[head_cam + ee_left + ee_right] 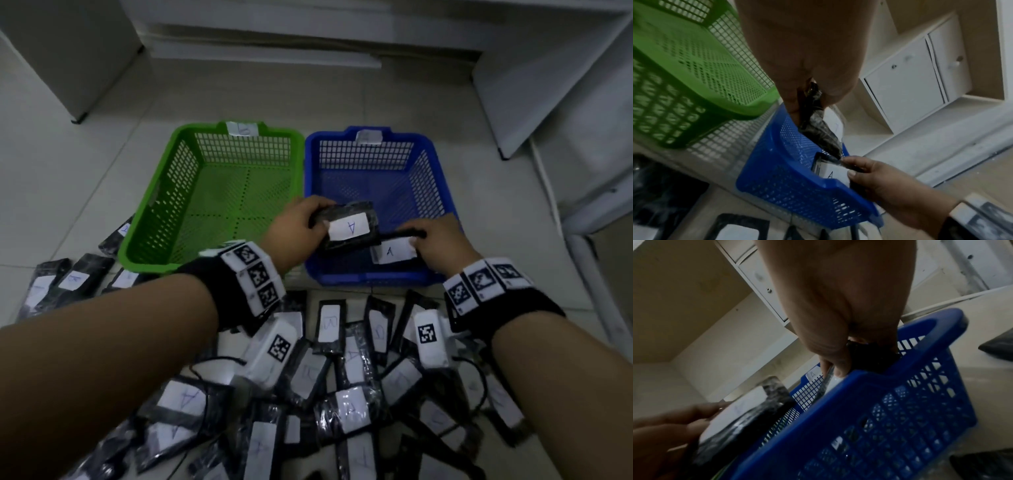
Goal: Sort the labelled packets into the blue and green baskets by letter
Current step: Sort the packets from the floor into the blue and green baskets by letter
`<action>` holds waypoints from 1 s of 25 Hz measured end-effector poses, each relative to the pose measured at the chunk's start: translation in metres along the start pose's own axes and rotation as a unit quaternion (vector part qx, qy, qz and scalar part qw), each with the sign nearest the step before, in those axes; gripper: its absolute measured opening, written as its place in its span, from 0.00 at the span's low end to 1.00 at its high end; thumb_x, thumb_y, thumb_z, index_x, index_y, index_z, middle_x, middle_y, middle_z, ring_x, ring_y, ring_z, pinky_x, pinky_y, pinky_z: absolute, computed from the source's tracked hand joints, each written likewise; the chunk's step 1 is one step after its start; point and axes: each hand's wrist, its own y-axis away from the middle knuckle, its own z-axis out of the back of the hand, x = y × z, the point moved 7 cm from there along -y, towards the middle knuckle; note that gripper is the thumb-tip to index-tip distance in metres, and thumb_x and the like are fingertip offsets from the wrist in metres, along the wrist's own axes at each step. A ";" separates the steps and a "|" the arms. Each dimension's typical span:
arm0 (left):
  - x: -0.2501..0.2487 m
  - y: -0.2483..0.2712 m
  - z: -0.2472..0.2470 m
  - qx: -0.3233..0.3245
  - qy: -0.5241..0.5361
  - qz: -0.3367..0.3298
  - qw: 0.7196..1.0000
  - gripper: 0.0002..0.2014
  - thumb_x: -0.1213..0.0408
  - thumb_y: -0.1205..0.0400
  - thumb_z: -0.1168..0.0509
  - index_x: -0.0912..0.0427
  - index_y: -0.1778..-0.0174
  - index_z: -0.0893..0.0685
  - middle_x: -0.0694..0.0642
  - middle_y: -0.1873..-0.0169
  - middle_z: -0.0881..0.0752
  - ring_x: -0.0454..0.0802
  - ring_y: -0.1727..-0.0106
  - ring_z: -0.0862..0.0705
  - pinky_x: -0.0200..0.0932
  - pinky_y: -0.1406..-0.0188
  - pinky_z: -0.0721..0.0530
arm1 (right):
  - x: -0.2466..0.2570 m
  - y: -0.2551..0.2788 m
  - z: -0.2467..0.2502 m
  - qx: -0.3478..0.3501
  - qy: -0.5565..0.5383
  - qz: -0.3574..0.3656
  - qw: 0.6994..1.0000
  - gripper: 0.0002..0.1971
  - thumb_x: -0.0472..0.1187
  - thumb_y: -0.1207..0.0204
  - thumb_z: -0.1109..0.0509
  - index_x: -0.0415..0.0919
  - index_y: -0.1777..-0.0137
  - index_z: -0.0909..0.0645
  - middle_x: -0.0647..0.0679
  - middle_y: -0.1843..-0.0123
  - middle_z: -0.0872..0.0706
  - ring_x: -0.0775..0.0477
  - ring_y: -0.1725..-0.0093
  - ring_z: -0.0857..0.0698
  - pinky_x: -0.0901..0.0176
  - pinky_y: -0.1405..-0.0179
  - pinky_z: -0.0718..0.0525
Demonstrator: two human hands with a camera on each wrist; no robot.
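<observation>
Left hand (298, 222) pinches black packet (346, 224) marked A, over near left corner of blue basket (424, 274). Right hand (442, 240) grips second A packet (394, 251), low inside same basket, just below first. Green basket (144, 246) beside, left of both hands.

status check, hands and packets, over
Left hand grips an A packet over the blue basket. Right hand holds a second A packet low inside it. Green basket empty. Nothing blocking.

Bare forearms; black wristbands (212, 291) w/ white coded marker blocks (484, 279).
</observation>
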 end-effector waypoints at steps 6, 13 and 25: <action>0.001 -0.008 -0.041 0.070 -0.174 -0.076 0.979 0.21 0.67 0.21 0.37 0.57 0.30 0.25 0.60 0.34 0.24 0.58 0.35 0.22 0.45 0.36 0.26 | 0.001 0.017 -0.012 -0.021 0.037 0.042 0.998 0.17 0.33 0.19 0.36 0.44 0.33 0.17 0.34 0.30 0.32 0.34 0.32 0.26 0.60 0.29 0.30; 0.005 0.070 -0.004 0.014 -0.123 -0.146 0.982 0.06 0.65 0.20 0.35 0.55 0.49 0.18 0.48 0.54 0.21 0.44 0.56 0.22 0.34 0.57 0.23 | 0.056 0.105 -0.029 -0.160 -0.103 0.134 0.973 0.06 0.29 0.28 0.35 0.38 0.59 0.19 0.45 0.57 0.20 0.48 0.59 0.22 0.63 0.59 0.23; 0.106 0.115 -0.048 0.042 -0.053 0.254 0.965 0.41 0.60 0.32 0.22 0.64 0.28 0.38 0.65 0.44 0.16 0.61 0.42 0.16 0.50 0.46 0.18 | 0.054 0.122 -0.134 0.030 0.075 0.055 0.995 0.35 0.53 0.29 0.28 0.47 0.25 0.38 0.45 0.42 0.15 0.39 0.33 0.31 0.47 0.39 0.26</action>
